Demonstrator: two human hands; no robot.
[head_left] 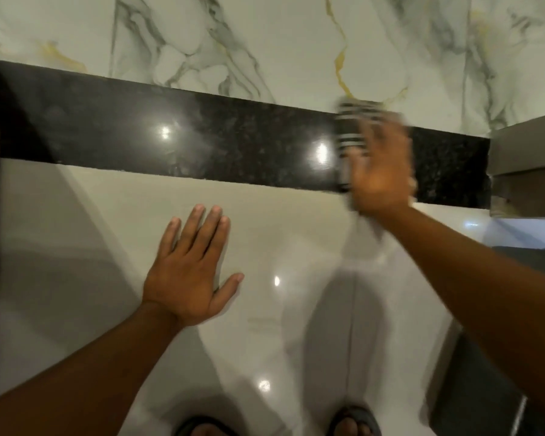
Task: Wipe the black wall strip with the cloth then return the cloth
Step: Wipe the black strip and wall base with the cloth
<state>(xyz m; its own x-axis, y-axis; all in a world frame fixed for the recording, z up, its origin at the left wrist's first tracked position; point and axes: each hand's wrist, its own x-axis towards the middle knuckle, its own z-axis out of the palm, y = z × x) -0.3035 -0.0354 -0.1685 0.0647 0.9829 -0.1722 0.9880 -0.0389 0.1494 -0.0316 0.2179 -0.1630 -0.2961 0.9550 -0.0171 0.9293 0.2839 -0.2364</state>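
A glossy pale wall point(265, 234) fills the view, with veined marble point(280, 48) above and the black strip point(177, 136) running across between them, from the left edge to a grey ledge point(526, 152) at the right. Most of the strip lies bare leftward. The right hand point(381, 171), blurred, presses a striped cloth point(356, 127) flat against the strip near its right end, fingers spread over it, not clenched. The left hand point(189, 275) rests open, palm flat on the pale wall below the strip, holding nothing. Sandalled feet point(353, 420) show at the bottom.
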